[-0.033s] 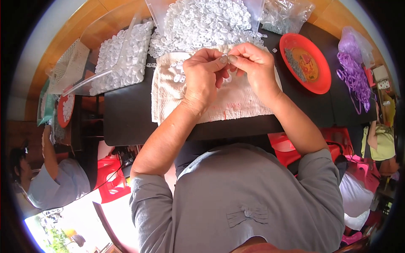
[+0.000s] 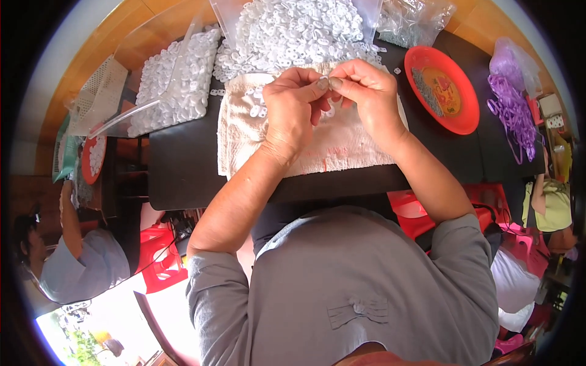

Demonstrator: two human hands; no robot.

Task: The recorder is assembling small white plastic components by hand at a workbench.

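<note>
My left hand (image 2: 290, 102) and my right hand (image 2: 368, 93) meet above a cream towel (image 2: 360, 160) on the dark table. A small white plastic piece (image 2: 324, 78) shows at the left thumb tip, pinched against the fingers. The right thumb and forefinger press together right beside it; whatever lies between them is too small to make out. Under the hands, several loose white plastic pieces (image 2: 257, 111) rest on the towel. Beyond the towel rises a large heap of white pieces (image 2: 299, 27), spilling from a clear bin.
A clear box of white pieces (image 2: 174, 85) stands to the left. On the right is a red dish (image 2: 469, 116) with small grey parts, then purple ribbon (image 2: 513, 116). A clear bag (image 2: 415, 21) lies at the back. Another person (image 2: 85, 262) sits at far left.
</note>
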